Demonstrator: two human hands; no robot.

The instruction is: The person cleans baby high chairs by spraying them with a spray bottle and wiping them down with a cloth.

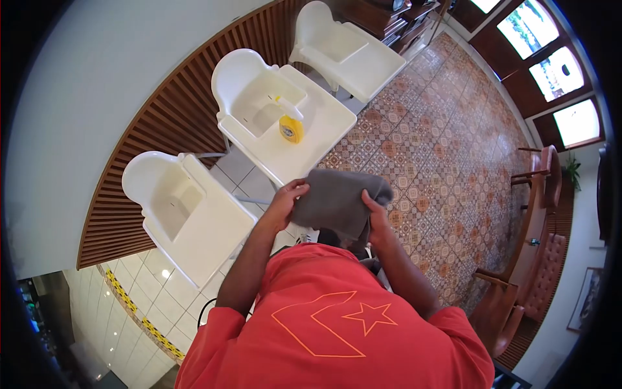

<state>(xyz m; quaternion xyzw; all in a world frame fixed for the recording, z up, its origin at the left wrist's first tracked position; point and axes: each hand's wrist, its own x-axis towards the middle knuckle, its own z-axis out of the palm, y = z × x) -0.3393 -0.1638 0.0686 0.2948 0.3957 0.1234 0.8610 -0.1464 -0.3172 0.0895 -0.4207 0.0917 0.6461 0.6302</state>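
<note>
A folded dark grey cloth (337, 201) is held up in front of my red shirt, stretched between both hands. My left hand (284, 202) grips its left edge, thumb on top. On the opposite side, my right hand (378, 217) is closed on the right edge, with the fingers partly hidden behind the fabric. Just beyond the cloth stands a white high chair (311, 142). On its tray sits a yellow spray bottle (291, 128) with a white and yellow top; neither hand touches it.
Two more white high chairs, one at the near left (201, 240) and one farther back (363, 58), flank the middle one. Slatted wood panelling (129, 175) runs behind them. Patterned floor tiles (440, 142) spread to the right, towards a wooden table (518, 259) with chairs. Yellow-black tape (142, 318) marks the floor at lower left.
</note>
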